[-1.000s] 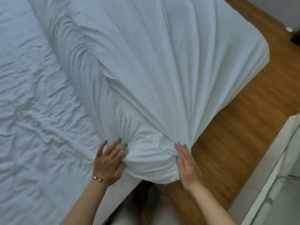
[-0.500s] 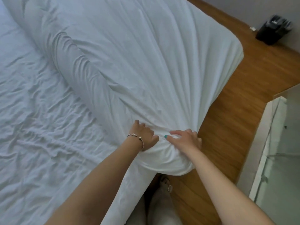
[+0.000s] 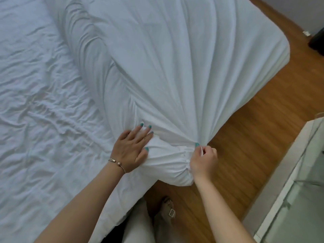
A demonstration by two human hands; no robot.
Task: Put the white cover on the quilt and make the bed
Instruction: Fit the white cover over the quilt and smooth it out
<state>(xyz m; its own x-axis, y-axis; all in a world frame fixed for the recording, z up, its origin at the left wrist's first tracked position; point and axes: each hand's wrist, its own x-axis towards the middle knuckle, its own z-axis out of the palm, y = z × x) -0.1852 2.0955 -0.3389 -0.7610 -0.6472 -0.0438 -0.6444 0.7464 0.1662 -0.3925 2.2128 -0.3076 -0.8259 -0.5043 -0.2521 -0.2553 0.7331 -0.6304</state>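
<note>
Since before, left hand (image 3: 129, 151) flattened, fingers released on one quilt (image 3: 175, 67); right hand (image 3: 204, 160) pinches its cover (image 3: 168, 165).

White-sheeted bed (image 3: 43, 106) on wooden floor (image 3: 245, 137); covered quilt (image 3: 175, 67) bunched across it

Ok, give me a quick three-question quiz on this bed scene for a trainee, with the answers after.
1. True or false: the left hand lies with straight fingers on the cover.
2. What is the right hand doing? A) pinching the cover at its bunched corner B) resting on the floor C) holding a pillow
3. Fill in: past the bed's edge, the floor is made of ____.

Key: 1 true; 2 A; 3 wood.
</note>
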